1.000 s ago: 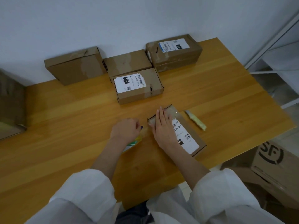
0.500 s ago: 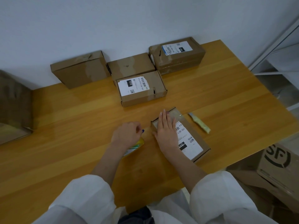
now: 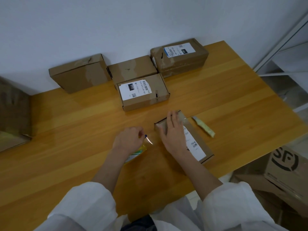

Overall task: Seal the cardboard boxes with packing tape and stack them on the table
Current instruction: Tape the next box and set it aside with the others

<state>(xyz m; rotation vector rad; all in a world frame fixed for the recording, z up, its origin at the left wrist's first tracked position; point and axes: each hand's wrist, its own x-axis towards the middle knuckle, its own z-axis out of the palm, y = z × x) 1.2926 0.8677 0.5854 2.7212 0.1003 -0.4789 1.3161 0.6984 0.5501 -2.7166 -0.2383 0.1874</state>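
Note:
A small flat cardboard box [image 3: 198, 142] with a white label lies near the table's front edge. My right hand [image 3: 173, 132] presses flat on its left end, fingers straight over clear tape. Just left of it, my left hand [image 3: 128, 141] grips a roll of packing tape [image 3: 135, 153] with a yellow-green core. A clear strip of tape [image 3: 150, 139] runs from the roll to the box. Several other cardboard boxes stand at the back: one with a label [image 3: 143, 92], a plain one [image 3: 131, 69] behind it, one on the left [image 3: 80, 74], and a larger one [image 3: 180, 55] on the right.
A yellow-handled utility knife [image 3: 204, 126] lies on the wooden table [image 3: 66, 130] right of the small box. A big brown box [image 3: 13, 112] stands at the far left edge. More cartons [image 3: 288, 172] sit on the floor at right, beside a white shelf [image 3: 290, 60].
My right hand has slid slightly along the box's left end, its fingers now over the edge. My left hand has stayed beside the box with the tape roll.

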